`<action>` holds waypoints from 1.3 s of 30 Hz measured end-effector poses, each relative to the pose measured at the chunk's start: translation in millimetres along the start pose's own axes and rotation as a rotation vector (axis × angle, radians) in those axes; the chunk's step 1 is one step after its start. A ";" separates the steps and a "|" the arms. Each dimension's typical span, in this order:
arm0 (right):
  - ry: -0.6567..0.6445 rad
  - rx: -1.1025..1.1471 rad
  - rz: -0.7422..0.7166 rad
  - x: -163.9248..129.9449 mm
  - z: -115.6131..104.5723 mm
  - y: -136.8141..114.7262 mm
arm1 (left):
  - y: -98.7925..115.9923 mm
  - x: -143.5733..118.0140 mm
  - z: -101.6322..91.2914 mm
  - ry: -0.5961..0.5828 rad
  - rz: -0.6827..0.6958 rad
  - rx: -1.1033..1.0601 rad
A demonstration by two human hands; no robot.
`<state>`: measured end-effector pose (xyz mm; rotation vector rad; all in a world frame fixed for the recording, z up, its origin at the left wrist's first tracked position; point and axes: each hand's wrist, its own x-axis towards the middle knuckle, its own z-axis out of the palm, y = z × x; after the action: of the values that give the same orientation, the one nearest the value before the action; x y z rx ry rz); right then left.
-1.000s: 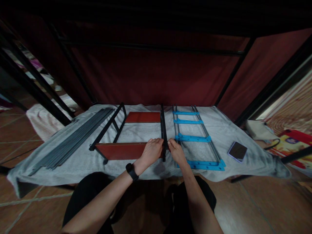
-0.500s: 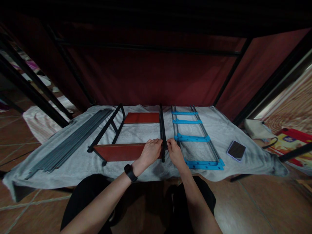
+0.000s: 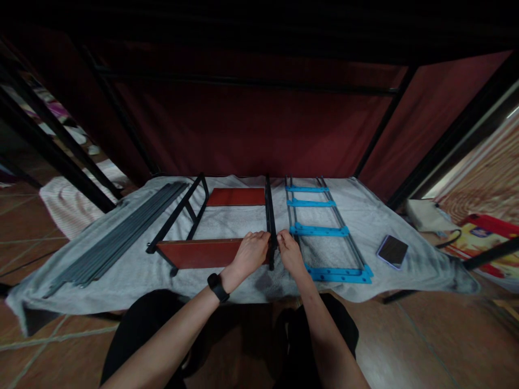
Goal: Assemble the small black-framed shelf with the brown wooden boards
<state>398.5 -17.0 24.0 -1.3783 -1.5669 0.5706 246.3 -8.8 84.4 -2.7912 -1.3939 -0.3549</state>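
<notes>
A small shelf frame with black metal sides (image 3: 175, 217) and reddish-brown boards (image 3: 198, 254) lies on a grey cloth. My left hand (image 3: 252, 251), with a black watch on the wrist, is closed over the right end of the near board, where it meets the black side bar (image 3: 270, 213). On the outer side of that same corner, my right hand (image 3: 289, 251) has its thumb and fingers pinched together against the bar. Whatever sits between those fingertips is too small and hidden to name.
Right of the frame lies a rack of grey tubes with blue plastic brackets (image 3: 320, 231). A bundle of grey tubes (image 3: 121, 235) lies at the left. A phone (image 3: 392, 252) rests on the grey cloth (image 3: 360, 210). Black posts (image 3: 383, 121) and a dark red curtain (image 3: 259, 129) stand behind.
Both hands stay at the same corner of the frame. The right fingers have shifted only slightly; nothing else has visibly moved.
</notes>
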 end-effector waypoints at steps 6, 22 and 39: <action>-0.011 0.061 0.016 -1.3 -5.0 -2.6 | -3.4 -1.5 -4.6 -0.017 0.020 -0.007; -0.021 -0.032 -0.016 0.7 -6.7 -5.8 | -8.1 -7.0 -1.2 0.012 0.006 0.053; 0.013 0.006 0.053 1.2 -2.1 -5.2 | -7.2 -7.5 -1.5 0.010 -0.005 0.060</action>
<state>397.8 -17.7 29.6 -1.4199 -1.5204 0.5970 236.0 -10.5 83.6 -2.7349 -1.3851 -0.3208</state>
